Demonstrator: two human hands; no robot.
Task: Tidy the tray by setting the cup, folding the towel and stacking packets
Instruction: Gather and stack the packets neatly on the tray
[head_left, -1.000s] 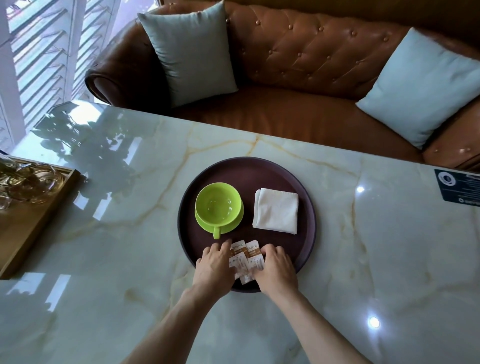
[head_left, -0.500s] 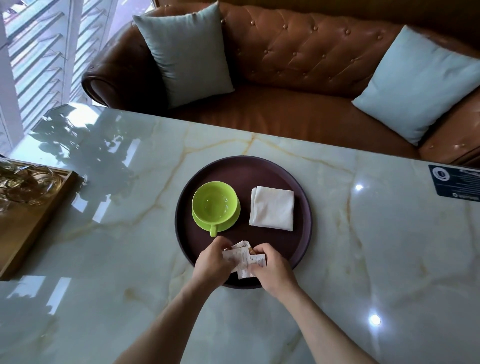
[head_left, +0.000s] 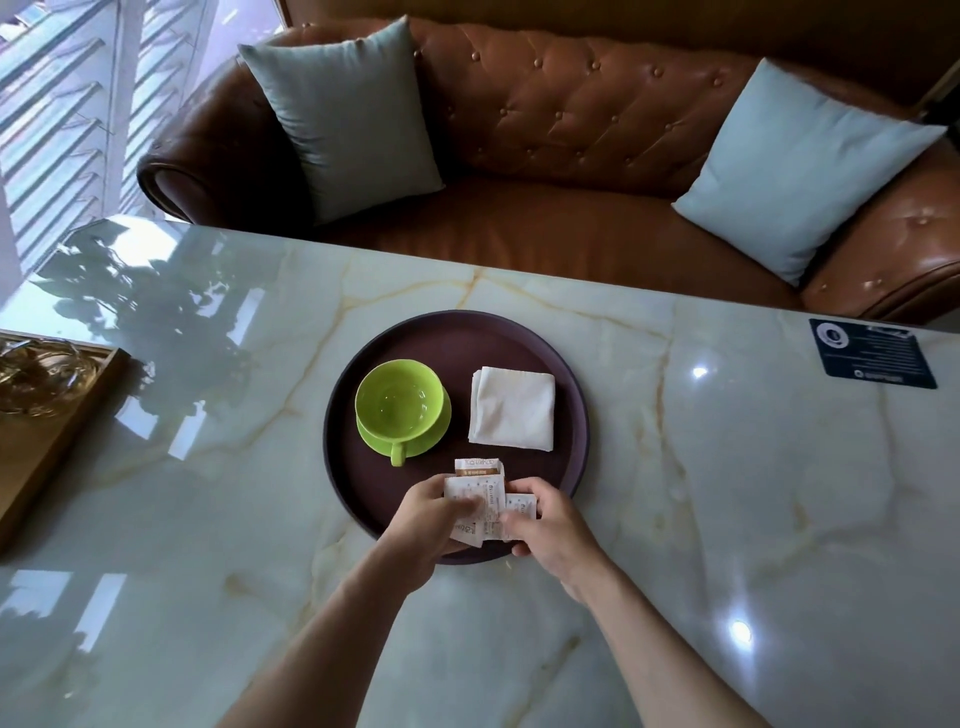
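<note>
**Tray inspection: packets held in both hands over near rim**

Packets (head_left: 480, 501) were found gathered in a loose, uneven bundle above the near edge of the round dark tray (head_left: 363, 499). The left hand (head_left: 423, 525) was closed around the bundle's left side, with the thumb laid across the top face of the front packet. The right hand (head_left: 545, 525) was pinching the bundle's right side, a small white packet being visible between its thumb and fingers. One brown-banded packet was seen projecting beyond the others toward the far side. The exact number of packets could not be determined, as they overlapped and were partly covered by the fingers; whether the lowest packet was touching the tray could likewise not be told.

A green cup (head_left: 399, 400) was noted upright on a matching green saucer (head_left: 434, 439) in the left half of the tray, its handle pointed toward the person. A white towel (head_left: 511, 413) was recorded folded into a square in the right half, lying flat and apart from the cup.

The tray was set on a glossy marble table (head_left: 727, 519). A wooden tray (head_left: 57, 447) holding glassware was observed at the table's left edge, and a dark card (head_left: 872, 353) at its far right. A brown leather sofa (head_left: 571, 130) with two pale blue cushions (head_left: 348, 111) stood beyond the table.
</note>
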